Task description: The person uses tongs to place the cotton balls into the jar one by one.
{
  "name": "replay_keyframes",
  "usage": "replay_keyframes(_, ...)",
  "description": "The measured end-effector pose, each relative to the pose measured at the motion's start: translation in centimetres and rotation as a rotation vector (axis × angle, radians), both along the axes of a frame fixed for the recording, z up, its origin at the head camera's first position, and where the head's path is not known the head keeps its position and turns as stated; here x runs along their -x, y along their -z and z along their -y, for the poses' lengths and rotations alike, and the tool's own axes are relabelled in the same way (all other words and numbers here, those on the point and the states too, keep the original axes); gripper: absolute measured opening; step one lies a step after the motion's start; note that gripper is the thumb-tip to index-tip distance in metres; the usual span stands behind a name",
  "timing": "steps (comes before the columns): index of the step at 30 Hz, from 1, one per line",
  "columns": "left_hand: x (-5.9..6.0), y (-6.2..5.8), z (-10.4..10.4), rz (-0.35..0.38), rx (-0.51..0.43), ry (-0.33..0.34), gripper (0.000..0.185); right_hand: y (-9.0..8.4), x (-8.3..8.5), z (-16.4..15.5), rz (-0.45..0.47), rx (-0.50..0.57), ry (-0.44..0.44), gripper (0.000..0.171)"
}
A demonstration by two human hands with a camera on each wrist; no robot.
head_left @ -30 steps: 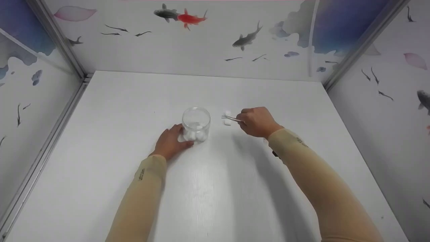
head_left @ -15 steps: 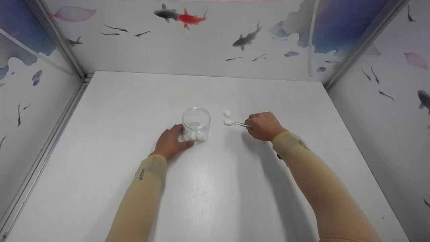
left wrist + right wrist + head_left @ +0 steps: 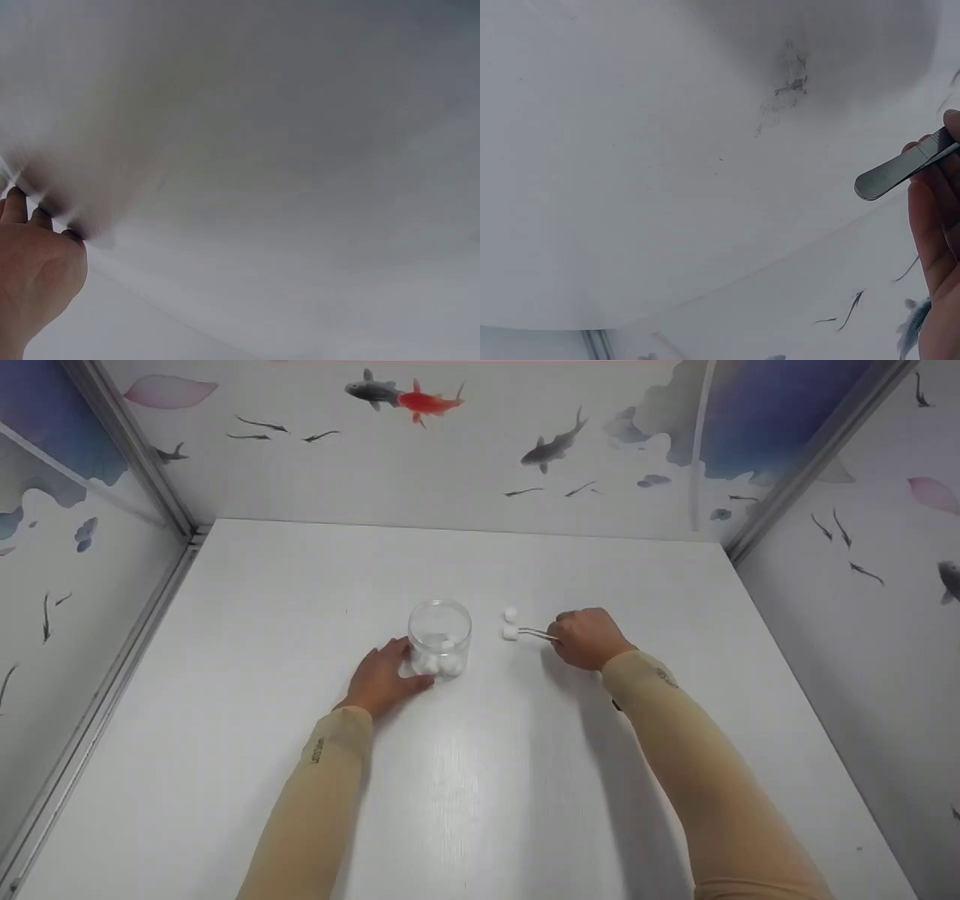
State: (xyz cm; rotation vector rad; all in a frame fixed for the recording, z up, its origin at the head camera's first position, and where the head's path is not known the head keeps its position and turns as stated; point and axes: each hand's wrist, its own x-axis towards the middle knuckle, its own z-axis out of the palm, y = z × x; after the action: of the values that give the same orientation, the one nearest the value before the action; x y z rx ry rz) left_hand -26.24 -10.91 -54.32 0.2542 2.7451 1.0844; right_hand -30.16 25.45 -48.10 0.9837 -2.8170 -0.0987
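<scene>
Evidently the left hand [image 3: 384, 681] cups the clear jar [image 3: 439, 637] to steady it (cotton balls already lie inside), while the right hand [image 3: 587, 637] pinches tweezers [image 3: 536, 633], tips at the nearer cotton ball [image 3: 510, 633] on the table [image 3: 300, 585].

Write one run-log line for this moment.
left hand: holds jar | right hand: holds tweezers | tips at cotton ball

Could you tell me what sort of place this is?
Probably a small recording booth: a white table boxed in by fish-printed walls with metal corner posts, holding only a jar and cotton balls.
</scene>
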Motion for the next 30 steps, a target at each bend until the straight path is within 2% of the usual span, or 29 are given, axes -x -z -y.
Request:
replay_keyframes(15,0.1,0.0,0.0,-0.035,0.012,-0.002,0.085,1.1,1.1,1.7,0.092,-0.048,0.047,0.014)
replay_keyframes(23,-0.2,-0.4,-0.2,-0.005,0.006,-0.014,0.086,1.5,1.0,1.7,0.085,-0.022,0.052,0.014)
replay_keyframes(30,-0.1,-0.2,-0.1,0.006,0.010,-0.020,0.088,1.4,0.8,1.6,-0.007,-0.003,0.008,0.017)
